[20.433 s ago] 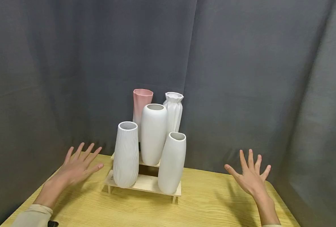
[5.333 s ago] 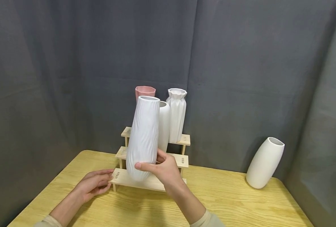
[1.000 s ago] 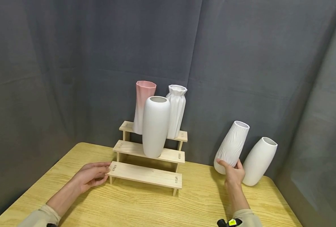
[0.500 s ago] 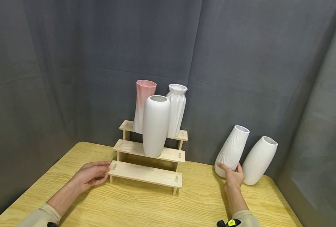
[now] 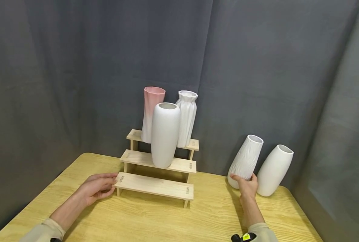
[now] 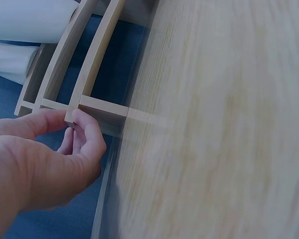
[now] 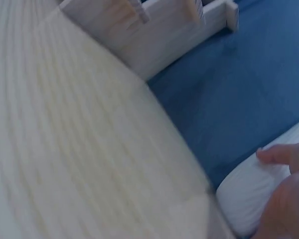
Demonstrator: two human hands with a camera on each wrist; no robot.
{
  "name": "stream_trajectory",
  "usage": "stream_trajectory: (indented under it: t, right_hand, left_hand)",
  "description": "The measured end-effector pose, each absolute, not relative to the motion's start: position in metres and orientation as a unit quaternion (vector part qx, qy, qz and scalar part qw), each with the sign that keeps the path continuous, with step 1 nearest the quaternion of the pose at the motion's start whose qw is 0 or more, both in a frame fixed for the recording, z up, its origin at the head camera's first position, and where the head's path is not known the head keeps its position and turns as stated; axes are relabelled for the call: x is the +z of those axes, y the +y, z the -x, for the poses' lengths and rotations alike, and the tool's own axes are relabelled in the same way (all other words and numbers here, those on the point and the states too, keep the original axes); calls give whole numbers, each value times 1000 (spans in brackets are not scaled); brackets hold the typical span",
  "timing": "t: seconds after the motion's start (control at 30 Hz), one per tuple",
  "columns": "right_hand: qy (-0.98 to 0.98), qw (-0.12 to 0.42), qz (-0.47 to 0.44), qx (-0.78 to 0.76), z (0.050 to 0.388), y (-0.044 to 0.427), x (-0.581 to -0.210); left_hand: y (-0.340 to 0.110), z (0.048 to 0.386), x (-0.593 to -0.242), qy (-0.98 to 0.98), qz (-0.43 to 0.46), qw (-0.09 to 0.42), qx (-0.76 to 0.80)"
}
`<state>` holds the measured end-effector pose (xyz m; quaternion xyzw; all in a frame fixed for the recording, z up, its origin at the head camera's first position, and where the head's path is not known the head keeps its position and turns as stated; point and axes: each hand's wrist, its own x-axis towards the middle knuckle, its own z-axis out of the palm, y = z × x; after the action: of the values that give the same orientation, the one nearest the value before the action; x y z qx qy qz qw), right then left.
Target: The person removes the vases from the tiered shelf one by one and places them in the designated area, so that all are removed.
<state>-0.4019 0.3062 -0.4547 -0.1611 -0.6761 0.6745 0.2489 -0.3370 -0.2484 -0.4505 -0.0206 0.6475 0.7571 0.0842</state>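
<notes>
Low down, textured vase (image 5: 246, 158) between right fingers (image 5: 254, 178).

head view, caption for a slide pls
Right hand grips a ridged white vase; left hand pinches the stepped wooden stand.

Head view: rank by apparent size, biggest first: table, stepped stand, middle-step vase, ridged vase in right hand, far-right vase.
1. Table
2. Stepped stand
3. Middle-step vase
4. Ridged vase and far-right vase: too alike to rank; the right hand hides part of the ridged vase.
</notes>
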Motion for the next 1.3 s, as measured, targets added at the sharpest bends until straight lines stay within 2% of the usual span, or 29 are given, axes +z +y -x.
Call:
stream_trajectory:
  t: [0.5, 0.77, 1.07, 1.3]
  right_hand:
    - [-630, 330, 204, 673, 380, 290, -382]
    - [-573, 377, 161, 709, 369, 282, -355]
    - [-544, 361, 117, 748, 361, 274, -341]
    - [-560, 327, 64, 759, 353, 259, -331]
  left_hand:
    - [-250, 337, -451, 642, 25, 84, 762]
    - [-249, 338, -453, 651, 22, 79, 754]
    - [-250, 335, -451, 648, 20, 80, 757]
    - [-250, 336, -452, 648, 18, 83, 757]
